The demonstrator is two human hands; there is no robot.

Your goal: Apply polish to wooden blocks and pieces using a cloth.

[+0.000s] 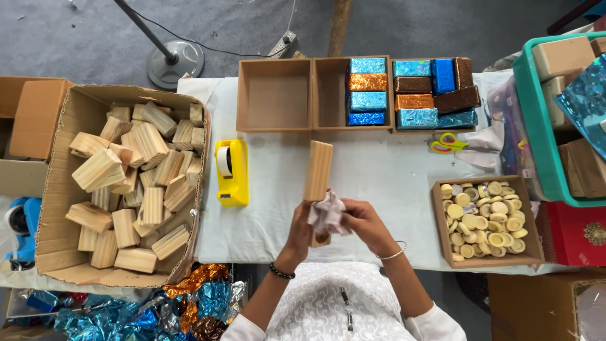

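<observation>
Wooden block (317, 169) stands upright over the bench (379, 170), its lower end in the left hand (301, 230), whose fingers are clamped round it. Just beside, the right hand (365, 225) presses a crumpled pale cloth (328, 213) against the block's lower part, fingers closed on the cloth. A yellow tape dispenser (231, 172) sits near on the left. Beyond it, a cardboard box (57, 189) holds many similar blocks. A tray of round wooden discs (486, 222) lies to the right.
</observation>
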